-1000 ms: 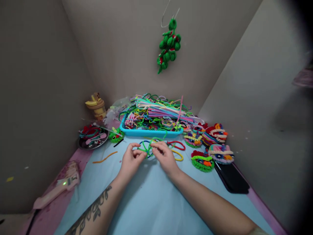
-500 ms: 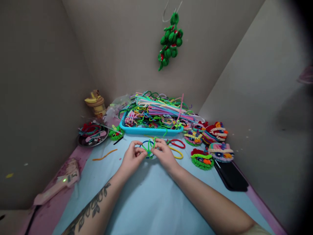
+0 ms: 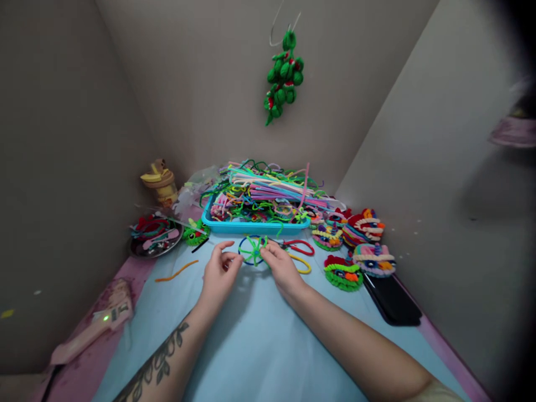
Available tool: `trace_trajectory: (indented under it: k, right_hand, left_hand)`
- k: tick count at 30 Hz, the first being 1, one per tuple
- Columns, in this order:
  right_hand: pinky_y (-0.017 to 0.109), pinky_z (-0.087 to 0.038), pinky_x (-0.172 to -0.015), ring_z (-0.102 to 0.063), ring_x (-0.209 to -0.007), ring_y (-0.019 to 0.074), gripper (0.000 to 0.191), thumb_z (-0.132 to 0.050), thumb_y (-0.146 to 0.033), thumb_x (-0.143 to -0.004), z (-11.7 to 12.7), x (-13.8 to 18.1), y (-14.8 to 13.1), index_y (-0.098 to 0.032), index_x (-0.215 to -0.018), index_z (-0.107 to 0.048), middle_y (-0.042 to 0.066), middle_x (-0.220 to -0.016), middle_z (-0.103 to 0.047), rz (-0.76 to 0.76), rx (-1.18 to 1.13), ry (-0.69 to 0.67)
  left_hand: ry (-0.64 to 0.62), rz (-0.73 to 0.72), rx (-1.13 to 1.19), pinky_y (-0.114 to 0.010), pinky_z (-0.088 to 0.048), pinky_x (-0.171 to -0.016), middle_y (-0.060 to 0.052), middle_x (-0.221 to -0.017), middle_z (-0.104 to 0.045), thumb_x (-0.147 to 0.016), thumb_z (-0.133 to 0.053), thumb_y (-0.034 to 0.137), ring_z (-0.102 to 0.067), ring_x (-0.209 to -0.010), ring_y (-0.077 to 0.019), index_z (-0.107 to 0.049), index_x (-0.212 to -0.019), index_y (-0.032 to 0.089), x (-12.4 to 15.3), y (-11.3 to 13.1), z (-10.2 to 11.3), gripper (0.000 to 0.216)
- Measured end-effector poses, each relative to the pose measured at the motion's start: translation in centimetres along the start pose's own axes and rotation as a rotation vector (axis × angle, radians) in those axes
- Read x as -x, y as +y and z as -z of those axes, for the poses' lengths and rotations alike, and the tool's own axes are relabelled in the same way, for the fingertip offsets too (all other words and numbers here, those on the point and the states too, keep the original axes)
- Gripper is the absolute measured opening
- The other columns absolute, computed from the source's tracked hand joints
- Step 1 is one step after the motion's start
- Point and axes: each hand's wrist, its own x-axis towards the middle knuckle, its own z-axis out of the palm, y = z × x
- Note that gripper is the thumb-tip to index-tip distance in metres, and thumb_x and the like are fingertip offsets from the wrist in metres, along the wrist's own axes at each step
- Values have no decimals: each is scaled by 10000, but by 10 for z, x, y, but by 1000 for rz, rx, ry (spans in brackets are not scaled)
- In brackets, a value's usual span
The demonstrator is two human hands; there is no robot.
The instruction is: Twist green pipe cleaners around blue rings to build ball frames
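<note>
A small pipe-cleaner wheel [image 3: 253, 251], with a dark blue ring and bright green spokes, is held up above the blue cloth. My right hand [image 3: 282, 268] pinches its right edge between thumb and fingers. At the left of the ring, my left hand [image 3: 221, 271] has its index finger raised and its thumb apart from it; the thumb tip is close to the rim, and I cannot tell whether it touches. Just behind my right hand lie scissors with one red handle [image 3: 302, 247] and one yellow handle [image 3: 302, 263].
A blue tray [image 3: 255, 228] heaped with pipe cleaners stands at the back. Finished pipe-cleaner pieces [image 3: 343, 273] and a black phone [image 3: 393, 301] lie to the right. On the left are a metal dish [image 3: 178, 240], an orange pipe cleaner [image 3: 176, 271] and a pink glue gun [image 3: 92, 329].
My left hand has let go of the wheel and drawn slightly left, its fingers spreading. The wheel now shows more face-on in my right hand. The whole view has shifted a little.
</note>
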Motion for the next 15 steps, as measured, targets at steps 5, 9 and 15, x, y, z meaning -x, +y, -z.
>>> trace_trajectory:
  k: [5,9,15]
  right_hand:
    - [298,-368,-847,-509,-921,177,241,-550,-339,-765,-3,5,-2,-181,-587,-513,29,-914,-510,23,27,-57]
    - [315,-368,-871,-499,-1004,199,213,-582,-332,-741,-3,6,1,-176,-600,-551,46,-979,-501,24,127,-59]
    - [251,-413,-631,-523,-739,159,181,-565,-351,-759,5,-1,0,-184,-690,-568,15,-759,-547,63,122,76]
  left_hand:
    - [-102,99,119,-206,-350,-524,16,-656,-623,-678,-680,318,-505,-542,-93,-484,-1145,158,5,3,-6,531]
    - [-88,149,173,-196,-357,-538,24,-628,-606,-645,-718,305,-519,-563,-88,-561,-1069,142,4,0,-4,480]
    - [-3,235,229,-167,-316,-482,32,-594,-603,-610,-748,327,-466,-480,-51,-570,-1027,131,-3,-1,1,494]
